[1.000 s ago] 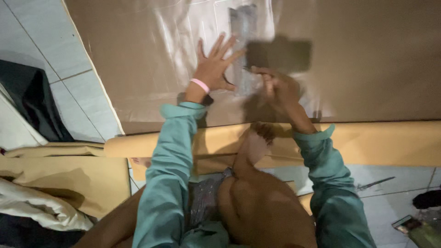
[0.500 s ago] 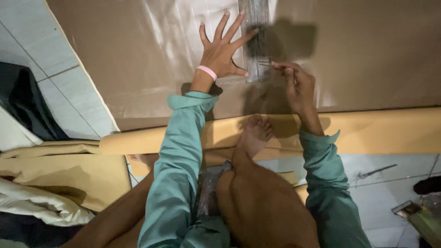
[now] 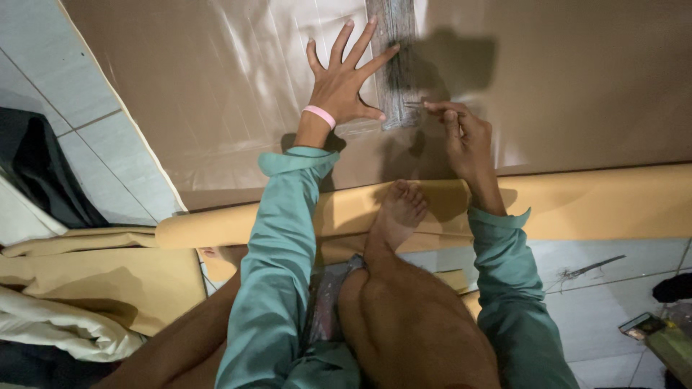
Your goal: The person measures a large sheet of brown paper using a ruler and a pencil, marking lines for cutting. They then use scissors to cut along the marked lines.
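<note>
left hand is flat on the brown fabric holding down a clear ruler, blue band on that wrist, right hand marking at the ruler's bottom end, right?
Not quite: the band on the left hand's wrist is pink, not blue, as the head view shows. The rest holds: fabric, clear ruler, right hand at its bottom end.

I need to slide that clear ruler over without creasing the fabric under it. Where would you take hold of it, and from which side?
Probably the near end of the clear ruler, from its right long edge. It lies flat on the brown fabric, running away from the person, so only its thin edges offer a grip. The left hand presses flat along its left edge; the right hand, pinching a thin marking tool, sits at the near end.
</note>
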